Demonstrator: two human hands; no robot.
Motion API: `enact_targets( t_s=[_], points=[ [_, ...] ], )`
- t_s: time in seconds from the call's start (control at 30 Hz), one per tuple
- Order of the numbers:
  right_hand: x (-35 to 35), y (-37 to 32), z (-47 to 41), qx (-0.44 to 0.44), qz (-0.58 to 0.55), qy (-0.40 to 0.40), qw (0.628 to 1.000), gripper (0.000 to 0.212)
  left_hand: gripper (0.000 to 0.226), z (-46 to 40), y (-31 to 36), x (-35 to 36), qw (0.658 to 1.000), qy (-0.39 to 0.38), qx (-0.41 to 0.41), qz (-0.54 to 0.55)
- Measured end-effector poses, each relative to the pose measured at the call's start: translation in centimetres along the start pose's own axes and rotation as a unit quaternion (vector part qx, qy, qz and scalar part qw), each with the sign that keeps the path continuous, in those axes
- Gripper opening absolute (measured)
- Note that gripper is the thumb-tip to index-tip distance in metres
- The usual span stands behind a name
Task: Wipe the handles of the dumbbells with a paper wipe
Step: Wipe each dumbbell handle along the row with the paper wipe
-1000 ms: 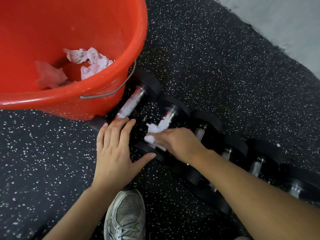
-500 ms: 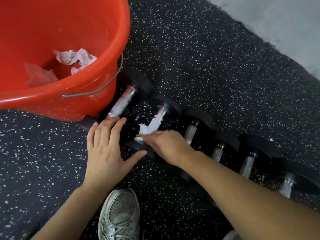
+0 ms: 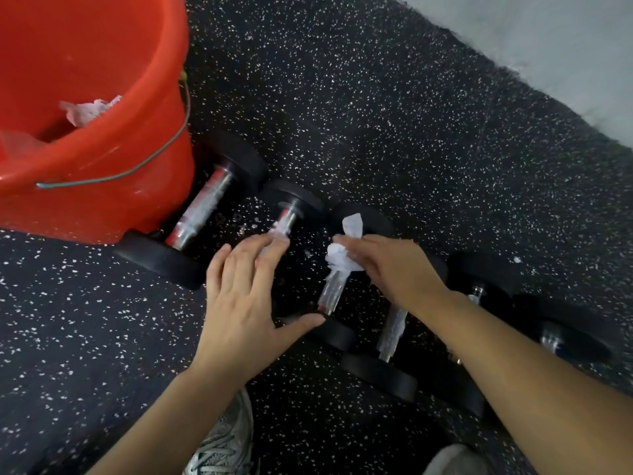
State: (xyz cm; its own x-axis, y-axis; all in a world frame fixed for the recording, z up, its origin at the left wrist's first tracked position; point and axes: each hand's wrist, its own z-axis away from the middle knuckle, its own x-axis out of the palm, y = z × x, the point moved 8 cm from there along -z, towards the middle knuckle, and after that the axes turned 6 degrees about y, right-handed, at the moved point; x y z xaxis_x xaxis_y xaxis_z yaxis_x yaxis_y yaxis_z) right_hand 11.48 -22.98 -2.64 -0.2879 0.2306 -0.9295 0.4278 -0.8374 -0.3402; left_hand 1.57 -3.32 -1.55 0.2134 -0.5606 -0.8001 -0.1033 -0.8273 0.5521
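A row of black dumbbells (image 3: 346,296) is seen from above, laid side by side on a dark speckled rubber floor (image 3: 394,125), the row running from the far left toward the near right. Each metal handle has its long axis slanting from near left to far right. At the far left a red bucket (image 3: 102,186) stands against the first dumbbell, with crumpled used wipes (image 3: 89,109) inside. The right hand (image 3: 394,265) is clenched around a bunched white paper wipe (image 3: 342,255), which is pressed onto the far end of the third handle (image 3: 330,293); a loose tail of the paper sticks up over the far weight head. The bare near part of that handle is seen just below the wipe, toward the viewer. The left hand (image 3: 243,296) is laid flat and open, gripping nothing, over the near part of the second dumbbell (image 3: 287,217), with its thumb spread toward the third one. It seems to be steadying the row. The right hand is the one on the work. A stroke toward the viewer along the handle's slant is judged to be what the wipe needs next. Further handles are seen to the right, partly hidden under the right forearm. A grey sports shoe (image 3: 226,443) is seen at the near edge.
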Motion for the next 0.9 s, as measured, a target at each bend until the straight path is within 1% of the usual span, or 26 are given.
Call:
enact_targets(
  t_s=[0.07, 0.13, 0.23, 0.3, 0.37, 0.47, 0.53, 0.57, 0.67, 0.73, 0.8, 0.87, 0.9],
  points=[
    [1.1, 0.5, 0.6, -0.002, 0.077, -0.041, 0.996, 0.047, 0.102, 0.2, 0.8, 0.6, 1.0, -0.015, 0.01, -0.003],
    [2.3, 0.5, 1.0, 0.004, 0.109, -0.076, 0.991, 0.056, 0.102, 0.5, 1.0, 1.0, 1.0, -0.023, 0.015, -0.007],
    [3.6, -0.3, 1.8, 0.004, 0.051, -0.091, 0.995, 0.054, 0.103, 0.6, 0.8, 1.3, 0.999, -0.029, 0.008, -0.011],
    [4.3, -1.1, 2.6, -0.023, 0.019, -0.101, 0.994, 0.055, 0.103, 0.6, 0.7, 1.4, 0.999, -0.032, 0.003, -0.014],
    [5.1, -1.7, 3.4, -0.061, 0.01, -0.114, 0.992, 0.054, 0.102, 0.7, 0.7, 1.7, 0.999, -0.033, 0.002, -0.015],
    [5.5, -2.0, 3.9, -0.074, -0.011, -0.115, 0.991, 0.042, 0.102, 0.9, 0.8, 1.9, 0.999, -0.034, -0.003, -0.015],
    [5.0, -2.1, 3.8, -0.048, -0.039, -0.087, 0.994, 0.044, 0.102, 1.0, 0.7, 2.0, 0.999, -0.033, -0.007, -0.018],
    [4.4, -2.1, 3.9, -0.035, -0.065, -0.054, 0.996, 0.042, 0.102, 1.0, 0.6, 2.0, 0.999, -0.032, -0.008, -0.02],
    [1.6, -1.6, 4.0, -0.004, -0.147, 0.077, 0.986, 0.023, 0.103, 0.9, 0.5, 2.0, 0.999, -0.034, -0.009, -0.025],
    [0.2, -0.6, 4.5, 0.023, -0.172, 0.127, 0.977, 0.014, 0.103, 0.9, 0.6, 2.0, 0.999, -0.036, -0.007, -0.026],
    [-0.6, 0.3, 4.9, 0.028, -0.153, 0.143, 0.977, 0.013, 0.103, 0.9, 0.6, 2.1, 0.999, -0.037, -0.006, -0.025],
    [-0.3, 0.7, 5.1, 0.025, -0.118, 0.121, 0.985, 0.013, 0.103, 0.8, 0.7, 2.1, 0.999, -0.036, -0.005, -0.025],
    [0.4, 0.7, 5.1, 0.026, -0.103, 0.103, 0.989, 0.018, 0.103, 0.8, 0.7, 2.1, 0.999, -0.035, -0.005, -0.026]
  ],
)
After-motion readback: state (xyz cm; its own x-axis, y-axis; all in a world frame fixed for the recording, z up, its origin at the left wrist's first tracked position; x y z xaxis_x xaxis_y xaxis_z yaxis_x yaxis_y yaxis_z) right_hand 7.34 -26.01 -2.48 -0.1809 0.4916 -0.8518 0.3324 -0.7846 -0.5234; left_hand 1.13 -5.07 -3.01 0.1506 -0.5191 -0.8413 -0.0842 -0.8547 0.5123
